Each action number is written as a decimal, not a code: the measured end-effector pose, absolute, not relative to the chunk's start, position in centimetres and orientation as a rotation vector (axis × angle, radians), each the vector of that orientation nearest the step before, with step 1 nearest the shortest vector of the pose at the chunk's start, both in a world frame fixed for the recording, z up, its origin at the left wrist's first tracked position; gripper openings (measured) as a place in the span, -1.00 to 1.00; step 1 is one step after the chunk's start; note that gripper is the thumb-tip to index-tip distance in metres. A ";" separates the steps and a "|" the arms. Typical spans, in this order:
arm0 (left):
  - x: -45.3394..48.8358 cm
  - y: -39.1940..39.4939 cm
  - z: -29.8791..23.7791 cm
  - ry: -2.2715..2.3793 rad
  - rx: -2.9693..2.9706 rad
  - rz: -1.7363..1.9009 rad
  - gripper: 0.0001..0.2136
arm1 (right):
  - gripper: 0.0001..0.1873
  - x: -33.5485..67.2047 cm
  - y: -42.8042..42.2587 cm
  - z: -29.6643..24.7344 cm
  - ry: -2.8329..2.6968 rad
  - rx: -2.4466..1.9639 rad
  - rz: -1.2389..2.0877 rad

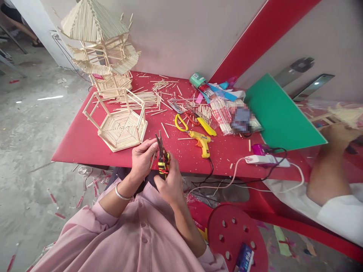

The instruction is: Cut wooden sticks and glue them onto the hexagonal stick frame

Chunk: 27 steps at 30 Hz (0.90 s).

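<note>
Below the hexagonal stick frame [120,126], at the bench [85,145] edge in the lower centre, our left hand [142,156] pinches what looks like a thin stick [153,159] against the snips [162,155]. Our right hand [171,184] is clenched round their handles. With our fingers so near the blades, a squeeze might nip them.

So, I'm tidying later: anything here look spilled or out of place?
Yes: stick offcuts litter the red table and the floor below, and the yellow glue gun lies on its side, its cord trailing over the front edge.
</note>
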State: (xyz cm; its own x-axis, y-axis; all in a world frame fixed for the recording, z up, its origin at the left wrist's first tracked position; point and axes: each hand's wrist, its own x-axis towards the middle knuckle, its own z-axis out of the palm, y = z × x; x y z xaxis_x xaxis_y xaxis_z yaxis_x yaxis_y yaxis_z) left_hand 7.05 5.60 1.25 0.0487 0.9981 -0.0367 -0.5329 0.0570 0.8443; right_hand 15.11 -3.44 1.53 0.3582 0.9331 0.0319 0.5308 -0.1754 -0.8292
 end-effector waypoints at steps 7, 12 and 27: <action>6.9 5.4 0.9 0.797 0.863 1.404 -0.81 | -0.22 14.8 -3.2 1.9 -1.306 -1.837 0.605; 6.6 5.5 0.4 0.776 1.012 1.494 -0.88 | -0.21 14.7 -3.2 1.8 -1.336 -1.821 0.603; 5.5 4.9 1.5 0.809 1.637 1.674 -0.78 | -0.16 14.0 -3.6 1.6 -1.347 -1.690 0.661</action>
State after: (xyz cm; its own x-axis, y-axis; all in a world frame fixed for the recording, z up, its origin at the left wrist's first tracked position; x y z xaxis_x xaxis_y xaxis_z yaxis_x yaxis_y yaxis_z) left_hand 5.50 4.86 1.47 -0.0068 0.8023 0.5969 -0.0309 -0.5968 0.8018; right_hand 14.05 -3.65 1.62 0.2785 0.9550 0.1020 0.5036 -0.0548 -0.8622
